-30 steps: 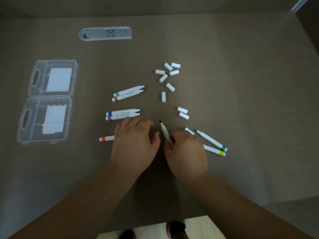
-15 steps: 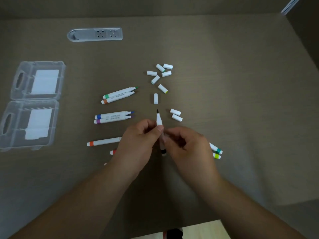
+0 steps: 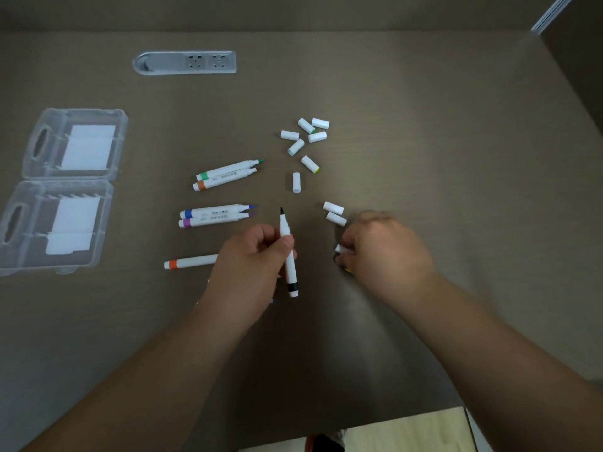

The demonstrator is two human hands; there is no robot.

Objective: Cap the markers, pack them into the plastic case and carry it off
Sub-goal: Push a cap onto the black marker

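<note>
Right hand now swung off my slim white black-tipped plastic marker, fingers curled on a small white cap, left hand pinching the marker upright above the matte brown bench, clear ribbed plastic case lying open far left.

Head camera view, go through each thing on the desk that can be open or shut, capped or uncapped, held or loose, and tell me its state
Plastic case: open, lying flat.
Black marker: uncapped, held in the left hand.
Green and orange markers: uncapped, lying loose.
Blue and purple markers: uncapped, lying loose.
White caps: loose, off the markers.
Right hand: fingers curled round a white cap; blurred.
</note>
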